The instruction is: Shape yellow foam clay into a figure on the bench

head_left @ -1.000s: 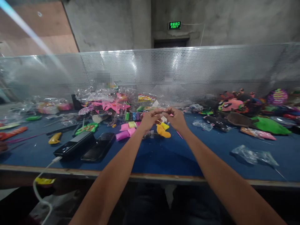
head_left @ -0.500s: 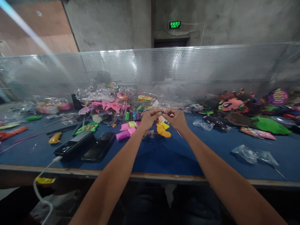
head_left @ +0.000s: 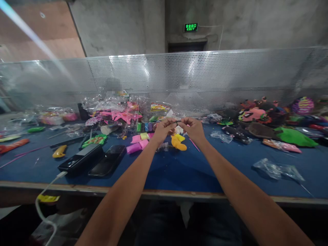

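Over the middle of the table, my left hand (head_left: 163,131) and my right hand (head_left: 194,130) meet fingertip to fingertip. Both are closed in a pinch on a small dark piece (head_left: 178,121), too small and too covered by fingers to name. Just below them on the table lies a yellow-orange soft-looking shape (head_left: 179,143). Left of it are several pink, purple and yellow packets (head_left: 134,148). Behind these, near my left hand, sits a row of darker coloured packets (head_left: 146,127). White pieces (head_left: 179,130) show between my hands.
A power bank (head_left: 80,158) with a white cable and a black phone (head_left: 107,161) lie left on the blue table (head_left: 179,174). Clear wrappers and a pink starfish shape (head_left: 123,115) are heaped behind. Colourful figures (head_left: 253,115) and a crumpled clear bag (head_left: 278,169) lie right. A perforated metal screen (head_left: 225,75) stands behind.
My fingertips have shifted slightly and my right hand has turned a little, showing more of the white pieces below. The dark piece stays pinched between both hands.
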### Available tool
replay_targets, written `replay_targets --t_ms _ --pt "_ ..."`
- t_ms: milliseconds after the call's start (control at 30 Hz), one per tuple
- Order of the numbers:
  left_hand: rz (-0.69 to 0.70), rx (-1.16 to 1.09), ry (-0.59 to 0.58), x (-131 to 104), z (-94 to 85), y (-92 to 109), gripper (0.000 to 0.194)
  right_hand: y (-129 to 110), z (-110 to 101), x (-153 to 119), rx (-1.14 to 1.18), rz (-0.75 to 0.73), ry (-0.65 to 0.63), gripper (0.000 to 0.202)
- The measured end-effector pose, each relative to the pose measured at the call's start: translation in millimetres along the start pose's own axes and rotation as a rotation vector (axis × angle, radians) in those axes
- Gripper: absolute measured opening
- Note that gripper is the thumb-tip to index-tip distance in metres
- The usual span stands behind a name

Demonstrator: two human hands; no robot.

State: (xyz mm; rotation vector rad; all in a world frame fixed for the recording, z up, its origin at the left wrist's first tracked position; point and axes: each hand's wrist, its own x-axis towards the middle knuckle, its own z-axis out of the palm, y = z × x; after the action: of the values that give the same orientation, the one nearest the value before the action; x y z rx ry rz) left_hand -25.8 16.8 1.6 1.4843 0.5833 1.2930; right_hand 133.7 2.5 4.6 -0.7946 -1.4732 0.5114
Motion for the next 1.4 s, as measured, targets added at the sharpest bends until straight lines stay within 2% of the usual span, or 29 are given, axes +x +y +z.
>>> replay_targets --t_ms 167,333,533,633,733,833,967,1067,1133,1300,1400 --pt "0.036 0.041 0.003 0.3 1.1 0.4 0.032 3.3 -0.7 0.1 -0.022 -0.029 -0.044 0.029" --pt "0.092 0.009 0.09 -0.9 4.8 4.3 0.016 2.0 1.3 -1.5 0.078 0.022 -0.072 0.032" --pt "0.169 0.085 0.147 -7.3 11.8 27.2 0.012 -23.1 0.1 -11.2 0.217 0.146 -0.025 0.035" --pt "0.21 0.084 0.203 -28.4 23.4 43.5 0.013 -49.2 -4.8 -32.9 0.348 0.197 -0.016 0.029" --pt "0.242 -0.001 0.224 -65.0 40.3 52.3 0.011 -75.5 -5.5 -65.1 0.546 0.309 -0.029 0.026" --pt "0.164 -0.022 0.259 -104.1 55.2 51.0 0.013 -91.9 -0.9 -98.4 0.698 0.427 -0.059 0.025" --pt "0.083 0.004 0.29 -141.5 64.8 43.9 0.015 -97.7 4.0 -133.8 0.8 0.52 -0.076 0.024" --pt "0.07 0.003 0.277 -160.7 65.7 42.8 0.027 -99.1 3.3 -152.0 0.811 0.564 -0.103 0.025" --pt "0.094 0.071 0.266 -171.6 65.1 44.4 0.029 -101.4 1.5 -160.8 0.811 0.576 -0.118 0.026" --pt "0.132 0.322 0.238 -186.4 65.2 50.7 0.013 -110.0 -3.7 -174.6 0.778 0.519 -0.175 0.025" --pt "0.23 0.361 0.272 -186.8 67.8 54.6 0.01 -116.8 -6.4 -178.6 0.6 0.441 -0.165 0.019"
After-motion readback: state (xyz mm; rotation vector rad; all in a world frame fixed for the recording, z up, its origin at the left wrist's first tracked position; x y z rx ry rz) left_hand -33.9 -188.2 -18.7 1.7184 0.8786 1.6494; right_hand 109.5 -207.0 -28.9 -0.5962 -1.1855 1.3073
